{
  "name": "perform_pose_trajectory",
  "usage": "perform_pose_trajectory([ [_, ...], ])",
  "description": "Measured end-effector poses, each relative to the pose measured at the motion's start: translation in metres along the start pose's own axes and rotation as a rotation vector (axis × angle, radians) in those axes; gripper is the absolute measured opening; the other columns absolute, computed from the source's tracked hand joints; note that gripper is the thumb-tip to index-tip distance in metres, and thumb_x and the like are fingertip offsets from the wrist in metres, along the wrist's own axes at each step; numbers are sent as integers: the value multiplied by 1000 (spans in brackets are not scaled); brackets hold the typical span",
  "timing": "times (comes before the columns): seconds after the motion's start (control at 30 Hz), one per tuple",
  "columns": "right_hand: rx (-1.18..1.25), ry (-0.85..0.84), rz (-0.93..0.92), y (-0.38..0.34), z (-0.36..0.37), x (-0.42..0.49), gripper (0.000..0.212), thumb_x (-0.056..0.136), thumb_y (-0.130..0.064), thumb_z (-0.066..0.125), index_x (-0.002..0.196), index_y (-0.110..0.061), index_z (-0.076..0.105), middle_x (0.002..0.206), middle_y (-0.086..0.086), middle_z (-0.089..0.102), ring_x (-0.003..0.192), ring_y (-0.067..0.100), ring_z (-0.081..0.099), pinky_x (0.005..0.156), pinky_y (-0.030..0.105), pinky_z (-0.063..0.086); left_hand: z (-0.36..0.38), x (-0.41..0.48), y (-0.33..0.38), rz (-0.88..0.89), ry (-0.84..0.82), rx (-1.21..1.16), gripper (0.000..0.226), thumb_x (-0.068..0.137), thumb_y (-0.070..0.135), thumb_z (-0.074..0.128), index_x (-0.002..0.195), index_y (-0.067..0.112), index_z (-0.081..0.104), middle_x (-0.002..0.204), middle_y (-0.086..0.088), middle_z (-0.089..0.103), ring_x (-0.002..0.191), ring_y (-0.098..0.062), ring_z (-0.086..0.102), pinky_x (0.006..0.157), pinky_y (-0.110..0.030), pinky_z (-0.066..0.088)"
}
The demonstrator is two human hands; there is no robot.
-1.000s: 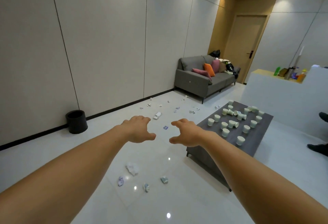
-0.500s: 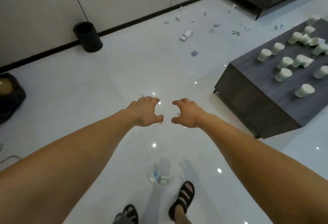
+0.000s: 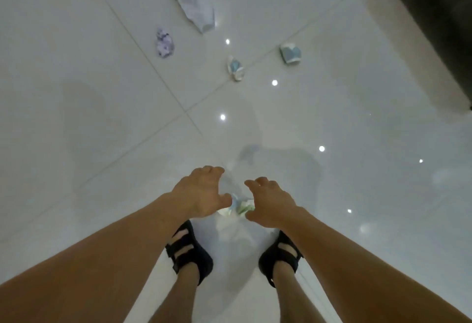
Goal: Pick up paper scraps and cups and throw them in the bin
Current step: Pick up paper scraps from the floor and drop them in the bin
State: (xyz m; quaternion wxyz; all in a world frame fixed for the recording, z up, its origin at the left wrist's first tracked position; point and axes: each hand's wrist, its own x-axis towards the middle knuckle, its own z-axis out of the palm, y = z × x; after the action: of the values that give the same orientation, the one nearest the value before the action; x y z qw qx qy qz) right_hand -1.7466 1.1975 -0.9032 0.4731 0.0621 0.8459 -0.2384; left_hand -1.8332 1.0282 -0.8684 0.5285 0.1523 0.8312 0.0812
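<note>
A crumpled pale green and blue paper scrap (image 3: 240, 207) lies on the white tiled floor just ahead of my sandalled feet. My left hand (image 3: 201, 193) and my right hand (image 3: 268, 201) hover on either side of it, fingers spread and loosely curved, holding nothing. Further ahead lie more scraps: a large white crumpled sheet (image 3: 196, 7), a purple-patterned scrap (image 3: 164, 42), a small blue-white scrap (image 3: 235, 68) and another blue-white scrap (image 3: 290, 53). No bin or cups are in view.
The corner of the dark low table (image 3: 439, 23) fills the upper right. My two feet in black sandals (image 3: 189, 251) stand on the glossy floor, which shows ceiling-light reflections.
The view has tilted down from the room to the floor at my feet. Both hands have come down close beside the green-blue scrap; bin, cups and sofa have left the view.
</note>
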Motion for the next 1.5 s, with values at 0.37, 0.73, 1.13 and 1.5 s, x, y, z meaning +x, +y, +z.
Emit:
perform_pose_trajectory([
  [0.37,-306,181,-44,69,184,122,61,74,-16,71,132,-17,48,128,9,48,101,29,51,68,37,48,155,104,-78,86,-43,-11,72,84,46,58,146,21,29,145,1,37,127,-20,38,103,-37,37],
  [0.73,178,439,-177,51,157,108,57,74,-41,72,123,-17,56,106,-2,58,94,17,51,69,24,41,153,108,-62,37,38,-449,67,79,55,58,138,34,35,121,19,49,107,-2,53,83,-15,38],
  [1.13,-101,294,-216,13,180,133,98,73,-53,74,150,-35,15,157,3,19,139,27,26,101,44,42,136,95,-136,-205,235,-473,22,90,35,59,109,26,57,91,10,62,77,-7,57,62,-19,41],
  [1.5,47,304,-145,-10,153,128,22,82,-4,56,102,-12,63,103,3,56,93,24,53,71,32,47,85,64,-147,-170,284,-523,33,94,32,56,126,25,51,107,2,56,90,-14,54,77,-23,43],
])
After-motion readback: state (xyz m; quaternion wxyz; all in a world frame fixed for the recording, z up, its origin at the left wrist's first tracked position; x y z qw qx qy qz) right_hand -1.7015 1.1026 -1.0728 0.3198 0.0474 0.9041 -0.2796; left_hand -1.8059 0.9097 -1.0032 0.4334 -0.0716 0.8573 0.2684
